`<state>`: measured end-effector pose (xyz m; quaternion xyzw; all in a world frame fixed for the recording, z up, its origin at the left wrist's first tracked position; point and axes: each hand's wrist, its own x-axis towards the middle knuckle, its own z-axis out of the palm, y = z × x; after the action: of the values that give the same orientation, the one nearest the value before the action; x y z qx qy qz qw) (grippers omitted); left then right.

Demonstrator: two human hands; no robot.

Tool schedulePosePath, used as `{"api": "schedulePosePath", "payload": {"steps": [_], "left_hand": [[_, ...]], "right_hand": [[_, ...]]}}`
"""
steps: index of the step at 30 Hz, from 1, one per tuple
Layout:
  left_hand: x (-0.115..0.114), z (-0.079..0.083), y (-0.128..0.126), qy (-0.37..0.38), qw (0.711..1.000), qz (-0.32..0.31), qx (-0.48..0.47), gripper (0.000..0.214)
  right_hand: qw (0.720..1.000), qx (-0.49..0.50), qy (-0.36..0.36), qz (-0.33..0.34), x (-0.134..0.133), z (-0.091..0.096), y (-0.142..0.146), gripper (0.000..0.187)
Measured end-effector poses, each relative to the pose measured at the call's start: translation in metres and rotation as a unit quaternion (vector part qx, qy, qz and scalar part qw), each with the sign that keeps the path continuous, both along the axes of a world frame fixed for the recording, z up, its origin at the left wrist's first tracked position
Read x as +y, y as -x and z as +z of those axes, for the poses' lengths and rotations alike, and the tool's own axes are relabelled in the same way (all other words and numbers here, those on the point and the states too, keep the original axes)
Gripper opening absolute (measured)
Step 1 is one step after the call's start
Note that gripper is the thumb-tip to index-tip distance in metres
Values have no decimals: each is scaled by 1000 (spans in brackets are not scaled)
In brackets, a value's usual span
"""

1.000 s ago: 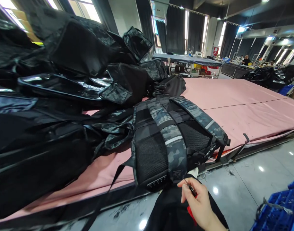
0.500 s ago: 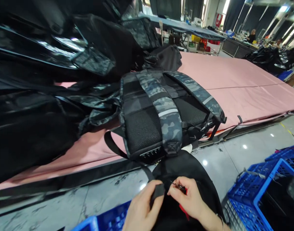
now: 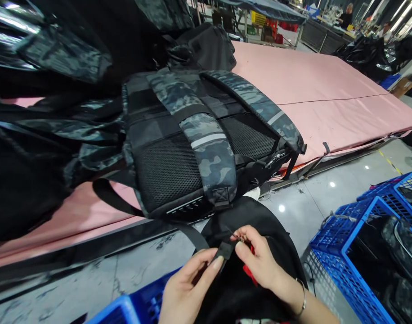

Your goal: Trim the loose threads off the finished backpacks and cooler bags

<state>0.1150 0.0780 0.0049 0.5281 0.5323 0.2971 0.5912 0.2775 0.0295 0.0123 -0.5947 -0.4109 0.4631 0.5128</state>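
Note:
My left hand (image 3: 192, 281) pinches the folded end of a black webbing strap (image 3: 193, 235), which runs from the lower edge of a camouflage backpack (image 3: 168, 166). Close beside that end, my right hand (image 3: 256, 256) is closed around a small thin-tipped tool (image 3: 233, 235) with a red part (image 3: 249, 272) showing below the fingers. Most of the tool is hidden in the hand. The backpack lies with its mesh back panel and padded shoulder straps (image 3: 212, 157) facing up. Both hands are above my black-covered lap (image 3: 256, 216).
A pink-covered table (image 3: 314, 76) carries the backpack and a pile of black and camouflage bags (image 3: 101, 40) at left. Blue crates (image 3: 344, 249) stand at right, one holding dark bags, and another blue crate (image 3: 125, 308) is at lower left. People sit far off.
The view has tilted down and shifted right, so the backpack appears further left. My left thumb and fingers now pinch the strap end more openly to view, with my right hand still close by.

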Motion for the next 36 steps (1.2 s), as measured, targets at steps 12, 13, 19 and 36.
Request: {"api": "schedulePosePath", "payload": {"steps": [12, 13, 19, 36], "left_hand": [[-1, 19, -3, -1, 1000, 28, 1, 25], [-1, 20, -4, -1, 1000, 25, 0, 24], [1, 22, -6, 11, 1000, 18, -1, 27], [3, 14, -3, 87, 994, 46, -37, 37]], "right_hand": [[981, -171, -87, -21, -10, 7, -4, 20], [977, -188, -100, -17, -9, 7, -5, 20], [967, -220, -129, -12, -9, 4, -6, 14], [977, -182, -111, -26, -10, 11, -7, 17]]}}
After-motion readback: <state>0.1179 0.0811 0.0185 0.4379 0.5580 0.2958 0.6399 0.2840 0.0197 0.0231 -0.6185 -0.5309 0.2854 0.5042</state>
